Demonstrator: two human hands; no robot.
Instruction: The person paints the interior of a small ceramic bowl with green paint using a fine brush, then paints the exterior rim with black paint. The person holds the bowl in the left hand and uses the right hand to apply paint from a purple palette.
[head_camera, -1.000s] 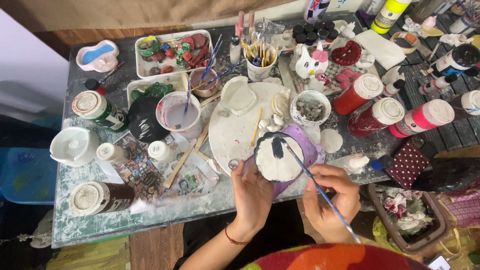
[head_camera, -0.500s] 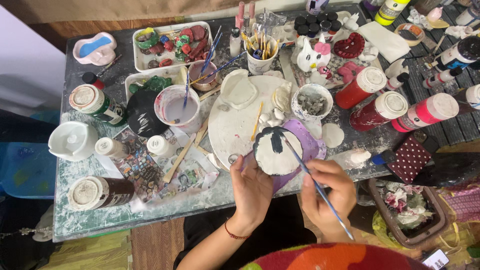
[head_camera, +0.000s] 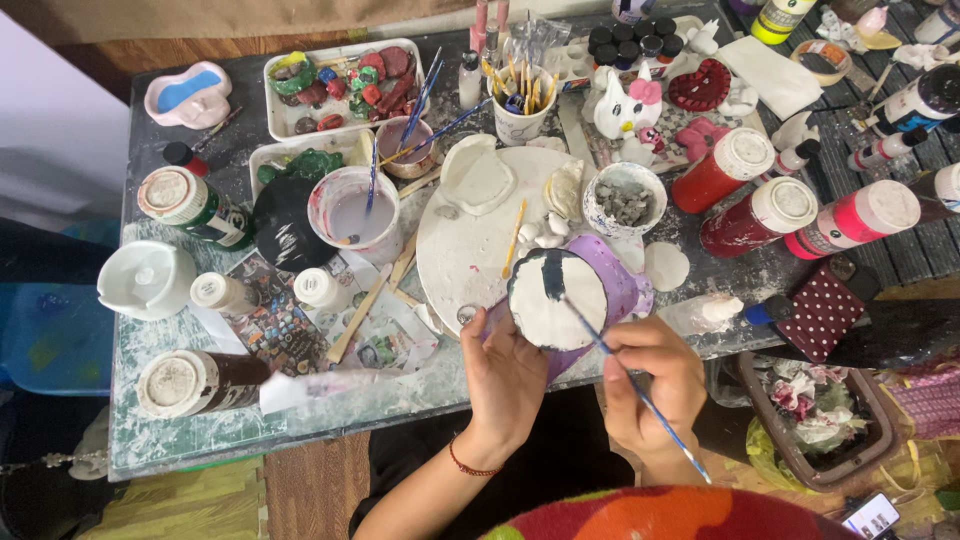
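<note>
Your left hand (head_camera: 505, 375) cups the round white plaster piece (head_camera: 556, 300), which sits over a purple cup (head_camera: 625, 285) at the near edge of the paint-spattered grey table (head_camera: 180, 400), right of its middle. Your right hand (head_camera: 650, 385) pinches a thin blue-handled brush (head_camera: 600, 345), its tip on the dark stripe at the piece's far rim. To paint cleanly, likely keep the left grip firm, rest the right wrist low, and draw short strokes along the stripe. The white water cup (head_camera: 352, 212) stands toward the far left.
</note>
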